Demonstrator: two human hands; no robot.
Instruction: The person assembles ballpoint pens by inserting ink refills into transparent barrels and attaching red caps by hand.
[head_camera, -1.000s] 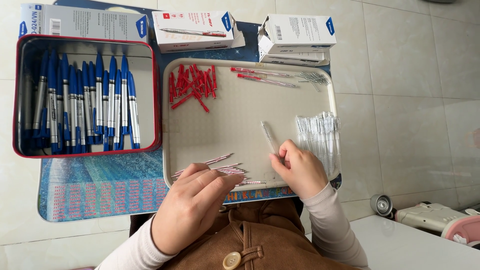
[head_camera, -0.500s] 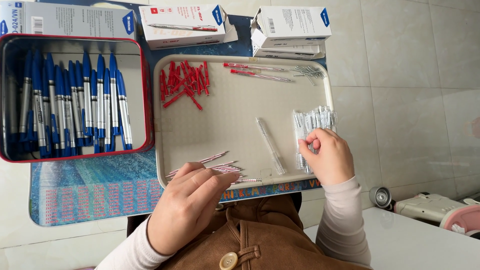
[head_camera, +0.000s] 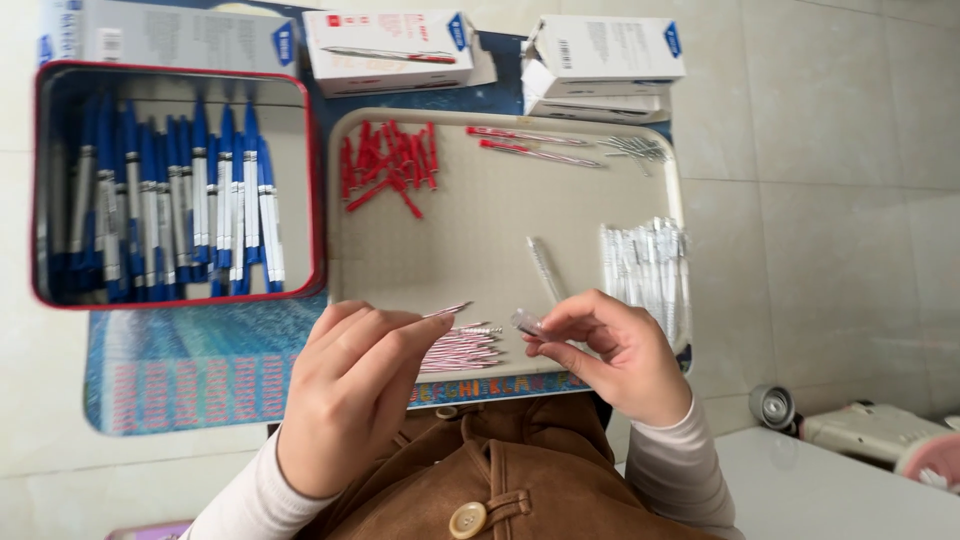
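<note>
I've got a refill (head_camera: 447, 311) pinched in my left hand (head_camera: 350, 395), a clear barrel (head_camera: 527, 322) gripped in my right hand (head_camera: 610, 350), above the beige tray (head_camera: 470, 250); not joined yet, with many barrels (head_camera: 645, 270) and red caps (head_camera: 390, 165) waiting.

Large pale floor tiles (head_camera: 820, 150) run under everything, their grout lines faint, lit by soft even daylight — no hard shadows. A blue patterned mat (head_camera: 180, 370) covers the small table's near left corner. At the lower right stands a white surface (head_camera: 830, 490) — glossy, plain.
</note>
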